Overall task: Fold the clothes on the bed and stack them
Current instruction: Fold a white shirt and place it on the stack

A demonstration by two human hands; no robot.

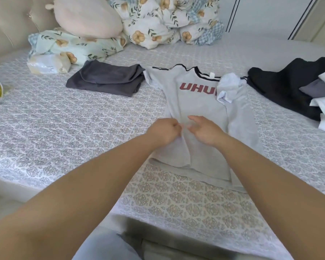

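A light grey T-shirt (195, 102) with red letters and a black-trimmed collar lies spread on the bed, collar away from me, its right sleeve bunched up over the chest. My left hand (164, 131) grips a fold of the shirt's lower left part with curled fingers. Beside it, my right hand (206, 129) rests on the cloth with fingers extended towards the left hand. A folded dark grey garment (105, 78) lies to the left of the shirt. On the right sits a loose heap of black, grey and white clothes (293, 89).
The bed (64, 128) wears a grey patterned cover. A floral duvet (158, 21), a pink cushion (86, 15) and a floral pillow (73, 45) sit at the head. A tissue pack (47, 64) lies by the pillow. The bed's near edge runs below my arms.
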